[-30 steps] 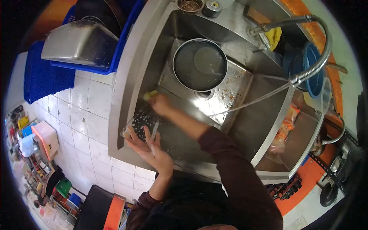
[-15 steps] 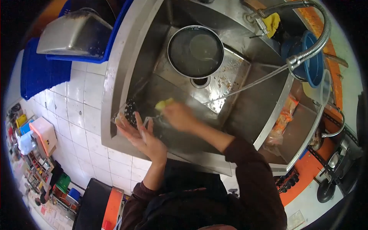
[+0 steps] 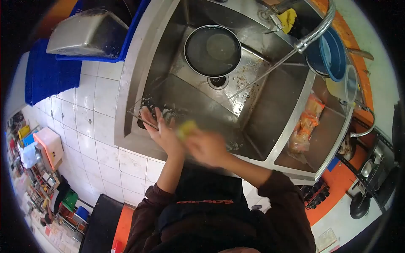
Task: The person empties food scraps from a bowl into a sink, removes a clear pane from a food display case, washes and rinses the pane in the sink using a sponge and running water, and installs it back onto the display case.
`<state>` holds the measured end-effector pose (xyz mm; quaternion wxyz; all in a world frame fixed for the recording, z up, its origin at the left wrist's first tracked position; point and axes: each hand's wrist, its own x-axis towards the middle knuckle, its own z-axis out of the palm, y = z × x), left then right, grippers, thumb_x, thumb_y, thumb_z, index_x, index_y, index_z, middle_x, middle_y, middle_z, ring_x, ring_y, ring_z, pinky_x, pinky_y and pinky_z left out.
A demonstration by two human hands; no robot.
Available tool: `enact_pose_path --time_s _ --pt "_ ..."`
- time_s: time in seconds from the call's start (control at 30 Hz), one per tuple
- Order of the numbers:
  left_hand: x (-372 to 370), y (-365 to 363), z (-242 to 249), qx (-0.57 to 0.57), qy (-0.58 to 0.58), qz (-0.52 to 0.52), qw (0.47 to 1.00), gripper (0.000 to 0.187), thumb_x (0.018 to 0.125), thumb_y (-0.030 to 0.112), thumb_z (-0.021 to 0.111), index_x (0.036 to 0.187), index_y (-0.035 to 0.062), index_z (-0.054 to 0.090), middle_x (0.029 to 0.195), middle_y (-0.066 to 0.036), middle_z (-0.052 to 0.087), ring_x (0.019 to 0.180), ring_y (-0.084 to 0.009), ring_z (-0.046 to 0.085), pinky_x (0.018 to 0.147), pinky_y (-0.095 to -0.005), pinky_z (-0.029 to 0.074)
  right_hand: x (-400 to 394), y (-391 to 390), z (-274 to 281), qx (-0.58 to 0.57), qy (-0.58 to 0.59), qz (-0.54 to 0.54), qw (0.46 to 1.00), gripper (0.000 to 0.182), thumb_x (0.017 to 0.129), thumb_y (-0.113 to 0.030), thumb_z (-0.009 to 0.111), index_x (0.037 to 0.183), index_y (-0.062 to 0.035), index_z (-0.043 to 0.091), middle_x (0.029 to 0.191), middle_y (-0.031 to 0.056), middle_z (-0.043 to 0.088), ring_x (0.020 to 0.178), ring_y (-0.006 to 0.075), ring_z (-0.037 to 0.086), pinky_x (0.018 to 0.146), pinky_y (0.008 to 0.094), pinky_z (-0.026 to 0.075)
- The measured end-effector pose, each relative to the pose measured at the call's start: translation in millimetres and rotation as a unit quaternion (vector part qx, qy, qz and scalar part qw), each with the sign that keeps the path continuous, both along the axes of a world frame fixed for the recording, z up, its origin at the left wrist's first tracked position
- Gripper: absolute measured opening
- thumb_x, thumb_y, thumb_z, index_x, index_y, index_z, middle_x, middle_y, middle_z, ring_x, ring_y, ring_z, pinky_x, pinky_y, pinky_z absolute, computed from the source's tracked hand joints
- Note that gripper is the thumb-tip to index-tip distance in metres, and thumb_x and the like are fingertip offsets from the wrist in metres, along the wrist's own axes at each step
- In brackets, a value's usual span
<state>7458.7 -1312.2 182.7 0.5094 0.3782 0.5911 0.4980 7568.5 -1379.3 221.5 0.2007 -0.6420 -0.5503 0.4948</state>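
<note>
My left hand (image 3: 163,135) is at the near left corner of the sink (image 3: 190,95), its fingers closed round a clear, straight-edged piece (image 3: 142,119) spotted with white foam. What kind of thing it is I cannot make out. Close beside it, my right hand (image 3: 207,147) grips a yellow-green sponge (image 3: 187,129); both are smeared by motion. A round dark pan (image 3: 201,55) with a pale rim sits farther back in the sink, cloudy liquid in it. Just in front of the pan is the drain (image 3: 217,82).
A flexible metal faucet (image 3: 316,38) sends a thin water stream into the sink. Blue basins (image 3: 331,55) stand at the right back. Orange-filled plastic packages (image 3: 307,126) lie in the side basin. At the left, a metal container (image 3: 86,36) rests in a blue crate (image 3: 120,52).
My right hand and the sponge have come nearer my body and slightly right. The clear piece has tilted, showing its edge. The whole view has shifted a little.
</note>
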Motion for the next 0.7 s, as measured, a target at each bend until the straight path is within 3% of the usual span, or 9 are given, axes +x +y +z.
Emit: enact_pose_path --time_s 0.07,0.17,0.2,0.27,0.33,0.43,0.5,0.63,0.7 --pt "17.3 3.6 22.3 -0.122 -0.067 0.075 0.987 0.053 0.084 -0.002 0.036 0.132 0.0087 0.017 0.138 -0.008 0.019 0.122 -0.0254 0.03 0.09 -0.0379 0.037 22.1 -51.6 2.6 0.016 0.057 -0.08 0.995 0.022 0.08 -0.025 0.049 0.08 -0.007 0.061 0.081 0.0138 0.058 0.07 0.0317 0.057 0.061 0.0416 0.044" --pt "28.2 0.1 30.9 -0.155 -0.11 0.066 0.979 0.052 0.083 -0.002 0.035 0.131 0.008 0.02 0.137 -0.009 0.021 0.12 -0.0255 0.032 0.092 -0.0384 0.035 30.5 -68.2 1.0 -0.036 0.023 -0.106 0.993 0.022 0.08 -0.025 0.049 0.08 -0.0064 0.061 0.08 0.0131 0.058 0.07 0.0311 0.057 0.061 0.0408 0.045" --pt "25.9 -7.1 21.9 -0.157 -0.112 0.058 0.979 0.052 0.083 -0.002 0.035 0.131 0.008 0.02 0.137 -0.009 0.021 0.12 -0.0255 0.032 0.092 -0.0384 0.035 22.2 -55.5 -6.4 -0.009 0.013 -0.087 0.996 0.02 0.08 -0.023 0.05 0.085 -0.0076 0.062 0.084 0.0126 0.059 0.073 0.0302 0.057 0.063 0.0402 0.045" --pt "18.0 -24.1 -8.6 -0.112 -0.044 -0.053 0.991 0.053 0.082 -0.002 0.035 0.132 0.0093 0.019 0.136 -0.008 0.021 0.12 -0.0276 0.032 0.09 -0.0442 0.036 7.1 -16.3 -16.5 0.022 -0.002 -0.066 0.998 0.02 0.08 -0.022 0.051 0.089 -0.0088 0.062 0.088 0.0121 0.059 0.076 0.0293 0.058 0.065 0.0397 0.046" --pt "15.9 -27.0 -8.1 -0.101 -0.044 -0.058 0.992 0.054 0.082 -0.002 0.035 0.132 0.0101 0.018 0.137 -0.007 0.02 0.12 -0.0279 0.031 0.089 -0.0475 0.037 2.2 8.5 -8.8 -0.041 -0.055 -0.001 0.998 0.022 0.081 -0.023 0.05 0.095 -0.0104 0.061 0.093 0.0101 0.059 0.082 0.0282 0.057 0.07 0.039 0.046" --pt "23.2 -24.8 9.0 -0.127 -0.1 -0.046 0.986 0.057 0.083 -0.002 0.036 0.134 0.0118 0.014 0.138 -0.008 0.016 0.122 -0.0279 0.027 0.086 -0.0491 0.039 31.9 -67.7 -16.8 -0.026 0.001 -0.082 0.996 0.024 0.084 -0.026 0.046 0.094 -0.0093 0.06 0.097 0.0097 0.056 0.083 0.0298 0.056 0.074 0.0396 0.044" --pt "35.9 -21.3 25.7 -0.174 -0.095 -0.02 0.98 0.059 0.083 -0.002 0.037 0.134 0.0141 0.011 0.139 -0.009 0.013 0.123 -0.0293 0.024 0.085 -0.0489 0.04 56.2 -117.3 -73.1 -0.029 0.003 -0.17 0.985 0.025 0.086 -0.026 0.043 0.092 -0.0077 0.059 0.101 0.0112 0.053 0.086 0.0309 0.054 0.077 0.0379 0.043" --pt "43.8 -34.6 19.0 -0.155 -0.054 -0.062 0.984 0.062 0.084 0.001 0.04 0.134 0.0165 0.007 0.14 -0.009 0.011 0.124 -0.0309 0.023 0.084 -0.0483 0.041 65.4 -55.7 -124.1 -0.102 -0.048 -0.063 0.992 0.023 0.086 -0.023 0.045 0.093 -0.0063 0.058 0.108 0.0151 0.048 0.098 0.0287 0.049 0.083 0.0358 0.04" --pt "42.6 -51.2 3.3 -0.051 0.012 -0.094 0.994 0.064 0.085 0.003 0.042 0.134 0.0181 0.005 0.139 -0.009 0.012 0.123 -0.0309 0.024 0.084 -0.0466 0.042 48.1 -22.7 -113.0 -0.087 -0.041 -0.042 0.994 0.023 0.086 -0.022 0.045 0.094 -0.0057 0.058 0.109 0.0159 0.047 0.102 0.0278 0.048 0.085 0.0356 0.039"
